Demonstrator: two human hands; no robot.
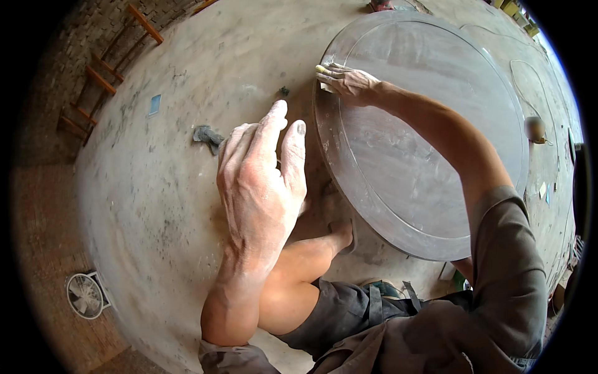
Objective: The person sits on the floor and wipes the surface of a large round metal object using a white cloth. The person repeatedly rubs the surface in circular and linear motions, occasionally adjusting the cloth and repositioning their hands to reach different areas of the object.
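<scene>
Since my right hand lies on the left edge of the round tabletop, its grip unclear, my left hand, thumb spread wide, hangs apart.

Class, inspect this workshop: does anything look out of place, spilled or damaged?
What looks like a crumpled grey rag lies loose on the stained floor, left of the round tabletop, perhaps dropped. Nothing looks clearly broken.

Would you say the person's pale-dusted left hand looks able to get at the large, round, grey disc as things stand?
Probably yes: the left hand looks open, and nothing visible stands between it and the disc; the right hand is at its far rim.
</scene>
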